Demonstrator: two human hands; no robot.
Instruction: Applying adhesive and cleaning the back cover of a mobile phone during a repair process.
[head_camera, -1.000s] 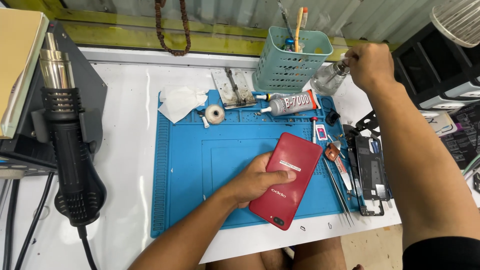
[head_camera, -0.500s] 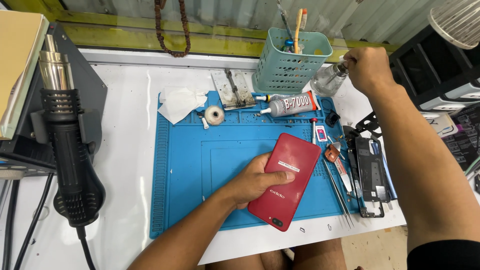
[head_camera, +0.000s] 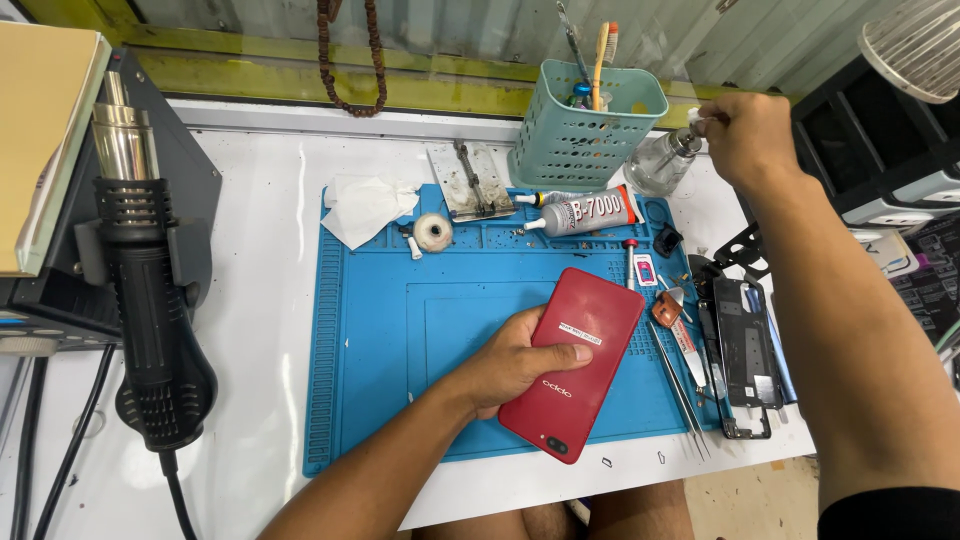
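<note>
The red phone (head_camera: 575, 360) lies back-up on the blue work mat (head_camera: 400, 330), toward the mat's near right part, gripped along its left edge by the left hand (head_camera: 515, 362), thumb across the back. Beyond the mat's far right corner, the right hand (head_camera: 745, 135) is closed around the top of a clear glass bottle (head_camera: 660, 165). A mesh basket (head_camera: 585, 125) stands just beyond the mat's far edge; a glue tube (head_camera: 585, 212) lies on it.
</note>
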